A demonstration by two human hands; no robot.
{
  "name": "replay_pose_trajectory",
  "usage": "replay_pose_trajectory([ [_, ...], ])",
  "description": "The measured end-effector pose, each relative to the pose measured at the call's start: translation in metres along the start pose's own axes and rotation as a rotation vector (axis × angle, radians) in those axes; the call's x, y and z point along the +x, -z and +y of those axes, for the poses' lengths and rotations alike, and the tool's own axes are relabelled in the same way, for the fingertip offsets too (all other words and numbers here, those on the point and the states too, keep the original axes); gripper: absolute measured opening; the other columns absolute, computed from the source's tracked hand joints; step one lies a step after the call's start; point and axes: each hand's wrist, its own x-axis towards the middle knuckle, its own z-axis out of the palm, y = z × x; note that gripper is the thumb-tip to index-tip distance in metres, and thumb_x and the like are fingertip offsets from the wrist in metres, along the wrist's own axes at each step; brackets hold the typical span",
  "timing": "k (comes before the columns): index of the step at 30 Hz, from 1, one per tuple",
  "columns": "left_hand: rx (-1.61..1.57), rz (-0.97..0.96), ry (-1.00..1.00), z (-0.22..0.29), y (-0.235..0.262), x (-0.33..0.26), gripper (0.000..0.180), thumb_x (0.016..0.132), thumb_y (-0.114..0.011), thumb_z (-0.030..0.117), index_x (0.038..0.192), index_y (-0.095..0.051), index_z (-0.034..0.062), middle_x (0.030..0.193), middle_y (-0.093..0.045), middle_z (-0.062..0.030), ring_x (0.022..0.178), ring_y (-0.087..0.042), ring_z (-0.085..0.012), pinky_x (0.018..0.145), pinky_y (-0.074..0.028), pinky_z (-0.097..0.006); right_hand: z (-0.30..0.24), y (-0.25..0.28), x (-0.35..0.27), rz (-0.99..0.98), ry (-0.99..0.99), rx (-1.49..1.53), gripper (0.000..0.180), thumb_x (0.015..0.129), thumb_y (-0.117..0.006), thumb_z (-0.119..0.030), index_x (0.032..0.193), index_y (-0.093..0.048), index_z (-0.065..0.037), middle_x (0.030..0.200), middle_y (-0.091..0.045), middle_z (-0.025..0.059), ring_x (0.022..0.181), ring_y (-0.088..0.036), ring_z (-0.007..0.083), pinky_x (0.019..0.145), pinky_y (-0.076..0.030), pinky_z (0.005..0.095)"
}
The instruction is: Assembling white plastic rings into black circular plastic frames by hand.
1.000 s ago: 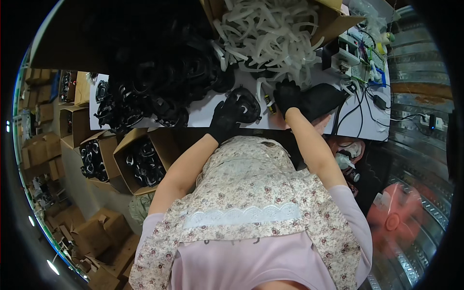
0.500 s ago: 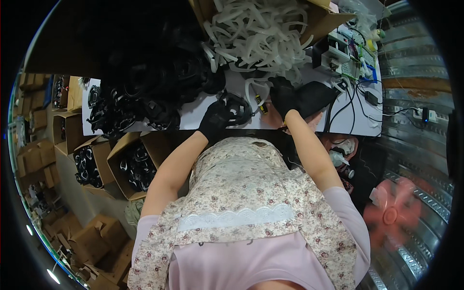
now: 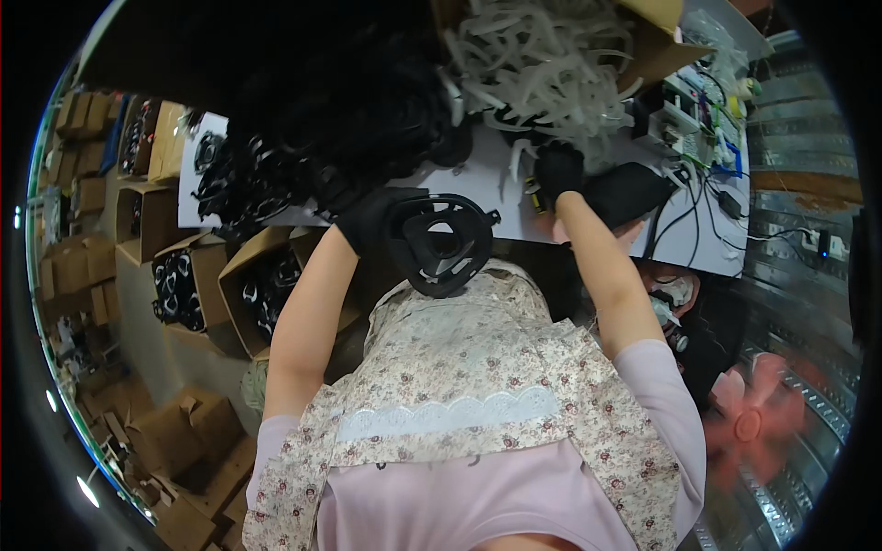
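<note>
My left hand (image 3: 367, 220), in a black glove, holds a black mask-shaped plastic frame (image 3: 441, 243) with a triangular opening, lifted off the white table (image 3: 478, 184) toward my chest. Further out, my gloved right hand (image 3: 558, 170) rests on the table among white plastic straps (image 3: 542, 55) at the foot of their pile; whether it grips one I cannot tell. A black pouch-like item (image 3: 629, 193) lies just right of that hand.
A heap of black frames (image 3: 303, 138) covers the table's left side. A cardboard box (image 3: 661, 37) holds the white straps. Cables and small devices (image 3: 707, 138) lie at the right. Open cartons of black parts (image 3: 230, 285) stand at my left; a red fan (image 3: 753, 422) spins at the right.
My left hand has lifted the black frame off the table and drawn it toward my chest. My right hand has reached further out, to the white straps.
</note>
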Motion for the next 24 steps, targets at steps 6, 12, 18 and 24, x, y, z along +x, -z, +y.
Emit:
replay_pose_trajectory([
  [6, -0.281, 0.212, 0.598, 0.028, 0.020, -0.023, 0.030, 0.099, -0.056, 0.022, 0.120, -0.066, 0.0033, 0.109, -0.071, -0.0065, 0.097, -0.067, -0.0154, 0.081, -0.055, -0.030, -0.022, 0.072, 0.014, 0.519, 0.175, 0.327, 0.022, 0.080, -0.064, -0.009, 0.101, -0.070, -0.010, 0.102, -0.067, 0.0146, 0.093, -0.064, 0.0349, 0.080, -0.050, 0.0466],
  [12, 0.058, -0.091, 0.371, 0.018, 0.039, 0.003, 0.030, 0.094, -0.060, 0.025, 0.113, -0.069, 0.0032, 0.099, -0.072, -0.0082, 0.084, -0.067, -0.0142, 0.074, -0.054, -0.026, -0.088, 0.196, -0.018, -0.360, -0.002, 1.358, 0.032, 0.091, -0.068, -0.013, 0.120, -0.063, 0.000, 0.108, -0.069, 0.0094, 0.097, -0.064, 0.0152, 0.085, -0.050, 0.0309],
  [18, 0.161, 0.002, -0.109, 0.018, -0.005, 0.039, 0.018, 0.097, -0.058, 0.017, 0.104, -0.069, 0.0055, 0.099, -0.070, -0.0049, 0.083, -0.065, -0.0106, 0.074, -0.054, -0.025, -0.107, 0.215, -0.029, -0.702, 0.185, 1.618, 0.022, 0.087, -0.073, -0.014, 0.106, -0.067, -0.004, 0.128, -0.062, 0.0118, 0.114, -0.060, 0.0178, 0.091, -0.049, 0.0308],
  [24, -0.673, 0.345, 0.042, 0.041, -0.094, -0.030, 0.046, 0.099, -0.053, 0.021, 0.143, -0.049, 0.0079, 0.134, -0.058, -0.0099, 0.121, -0.058, -0.0172, 0.098, -0.051, -0.033, -0.065, 0.190, -0.054, -0.621, 0.185, 1.484, 0.026, 0.093, -0.069, -0.020, 0.109, -0.064, -0.001, 0.087, -0.067, 0.0048, 0.079, -0.061, 0.0095, 0.070, -0.050, 0.0269],
])
